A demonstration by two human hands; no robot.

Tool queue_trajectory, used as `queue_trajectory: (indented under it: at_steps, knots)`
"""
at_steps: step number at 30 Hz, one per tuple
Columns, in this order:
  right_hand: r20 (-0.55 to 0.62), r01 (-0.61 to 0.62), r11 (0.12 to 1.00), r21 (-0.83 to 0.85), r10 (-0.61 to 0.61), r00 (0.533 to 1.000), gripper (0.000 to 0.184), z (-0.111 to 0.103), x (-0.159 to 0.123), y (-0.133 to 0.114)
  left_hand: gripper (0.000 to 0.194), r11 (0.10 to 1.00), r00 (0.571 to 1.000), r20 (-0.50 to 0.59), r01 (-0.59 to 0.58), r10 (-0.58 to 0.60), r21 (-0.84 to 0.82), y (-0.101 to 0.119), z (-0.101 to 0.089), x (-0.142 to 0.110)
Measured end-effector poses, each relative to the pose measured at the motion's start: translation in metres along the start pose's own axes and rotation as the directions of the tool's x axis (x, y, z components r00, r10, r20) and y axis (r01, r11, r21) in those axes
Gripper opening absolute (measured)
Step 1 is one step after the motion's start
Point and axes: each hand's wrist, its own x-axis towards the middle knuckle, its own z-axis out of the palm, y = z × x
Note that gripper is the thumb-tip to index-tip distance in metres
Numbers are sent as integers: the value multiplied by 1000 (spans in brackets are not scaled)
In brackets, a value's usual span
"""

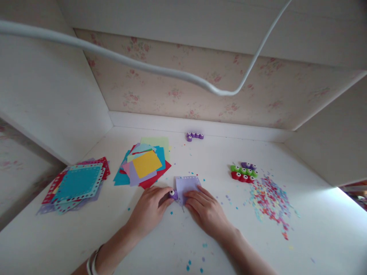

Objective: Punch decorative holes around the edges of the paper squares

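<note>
My left hand [151,206] pinches a small purple craft paper punch [173,194] between thumb and fingers. The punch sits against the left edge of a lilac paper square [187,185], which has a row of small holes along its far edge. Curled over the right side of that square, my right hand [205,208] holds it with its fingers; the thumb is hidden. Whether the paper lies inside the punch's slot is too small to tell.
Left of centre lies a pile of plain coloured paper [147,164]; farther left, a stack of hole-edged squares [78,182]. Several purple punches [195,135] stand at the back. Green, red and purple punches [243,172] stand at right, beside scattered paper confetti [271,200]. A white cable [149,68] hangs across above.
</note>
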Motion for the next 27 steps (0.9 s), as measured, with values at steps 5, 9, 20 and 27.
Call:
queue_trajectory:
  at_steps: [5,9,20,27]
  knots:
    - [8,-16,1000,17,16,1000,14,0,-1,-1,26,1000,999,-20,-24,24,9,0,0,-1]
    - [28,-22,999,25,22,999,15,1,-1,-2,26,998,998,-13,-60,60,11,0,1,-1]
    - [78,-7,999,53,3,997,18,-4,-1,-5,27,995,995,6,-99,99,28,0,1,0]
    - [187,-47,995,87,30,982,15,-11,0,-10,25,989,989,16,-146,145,19,-1,0,2]
